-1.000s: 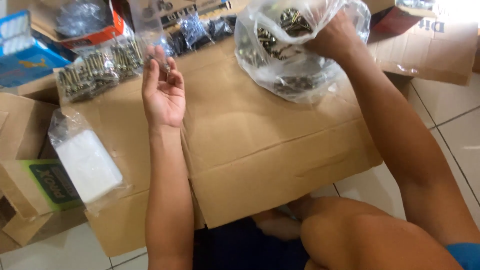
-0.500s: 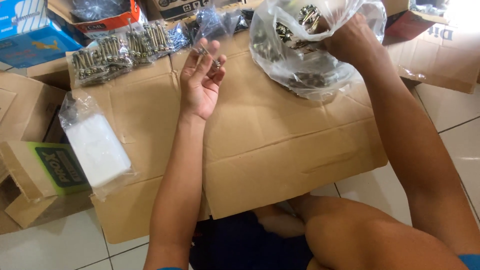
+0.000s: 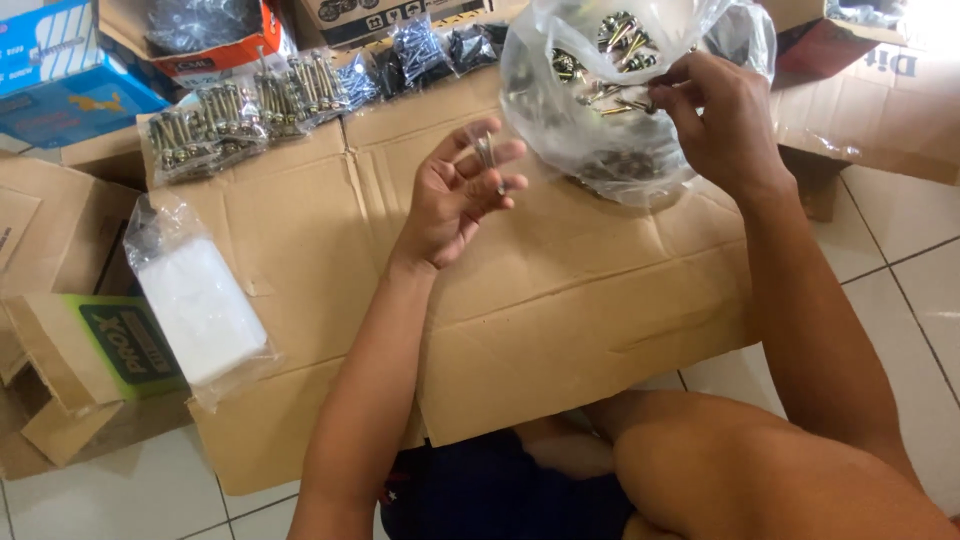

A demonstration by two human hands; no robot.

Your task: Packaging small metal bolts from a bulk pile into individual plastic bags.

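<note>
The left hand (image 3: 455, 195) is palm up over the flattened cardboard (image 3: 560, 300) on the floor, fingers loosely curled with a few small bolts (image 3: 487, 152) resting between thumb and fingertips. The right hand (image 3: 720, 115) is at the far right, fingers pinched together on the mouth of the clear plastic bag (image 3: 600, 150), which is full of brass-coloured bolts. Far left, packets of bolts (image 3: 240, 110) sit in a row; near left lies a bag of white stuff (image 3: 195, 300).

The left hand (image 3: 455, 195) holds bolts (image 3: 487, 152) over flattened cardboard (image 3: 560, 300); the right hand (image 3: 722, 120) reaches into a clear bag (image 3: 590, 150).
</note>
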